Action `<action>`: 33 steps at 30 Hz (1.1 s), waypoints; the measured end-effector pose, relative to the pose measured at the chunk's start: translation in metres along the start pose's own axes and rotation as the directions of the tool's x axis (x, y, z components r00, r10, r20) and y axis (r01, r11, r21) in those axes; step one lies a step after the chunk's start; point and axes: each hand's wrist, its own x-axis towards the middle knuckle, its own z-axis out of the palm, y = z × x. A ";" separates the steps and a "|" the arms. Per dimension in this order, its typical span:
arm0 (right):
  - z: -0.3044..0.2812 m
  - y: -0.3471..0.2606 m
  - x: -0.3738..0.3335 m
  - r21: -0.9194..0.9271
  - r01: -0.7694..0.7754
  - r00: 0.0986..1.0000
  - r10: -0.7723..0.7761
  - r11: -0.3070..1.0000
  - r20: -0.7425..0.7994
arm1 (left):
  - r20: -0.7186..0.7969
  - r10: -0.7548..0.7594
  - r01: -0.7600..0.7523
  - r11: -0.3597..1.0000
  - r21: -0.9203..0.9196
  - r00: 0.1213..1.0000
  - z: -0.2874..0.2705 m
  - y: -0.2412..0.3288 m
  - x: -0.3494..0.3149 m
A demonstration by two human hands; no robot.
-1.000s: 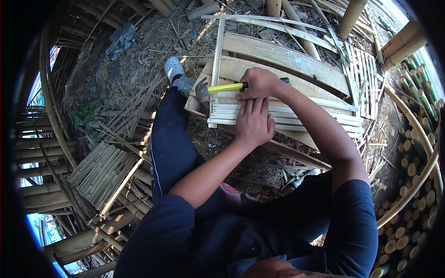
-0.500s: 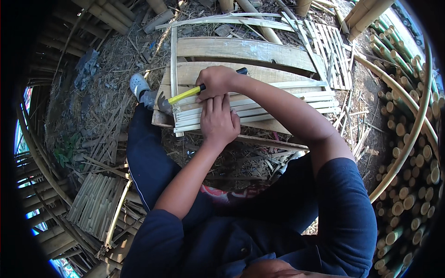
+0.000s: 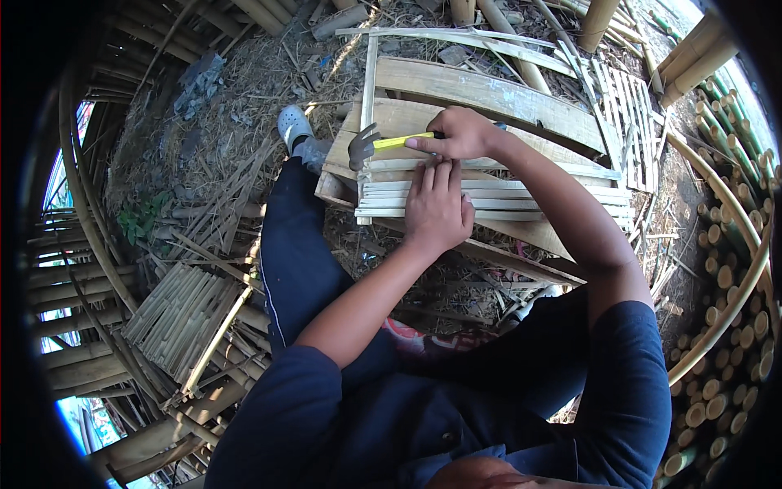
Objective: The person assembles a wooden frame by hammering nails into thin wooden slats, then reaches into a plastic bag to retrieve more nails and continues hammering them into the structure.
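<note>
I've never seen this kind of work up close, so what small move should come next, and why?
Probably a light tap with the hammer near the left ends of the pale strips. The right hand grips the hammer with its head close to those ends, by the crosswise strip, and the left hand lies across the pale strips, seemingly steadying them.
</note>
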 end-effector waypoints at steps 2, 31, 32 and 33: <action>-0.001 0.000 0.002 -0.034 -0.017 1.000 0.017 0.999 0.018 | 0.007 -0.002 0.003 1.000 -0.031 1.000 -0.001 -0.001 0.000; -0.016 -0.001 0.008 -0.173 0.078 0.972 -0.114 0.982 -0.203 | -0.116 0.056 -0.062 0.997 -0.048 0.992 0.001 -0.003 0.000; -0.017 -0.001 0.008 -0.174 0.081 0.972 -0.116 0.981 -0.202 | -0.107 0.056 -0.061 0.997 -0.043 0.993 0.002 -0.003 0.000; -0.018 -0.001 0.007 -0.177 0.081 0.982 -0.109 0.981 -0.155 | -0.110 0.057 -0.061 0.997 -0.040 0.992 0.002 -0.004 0.001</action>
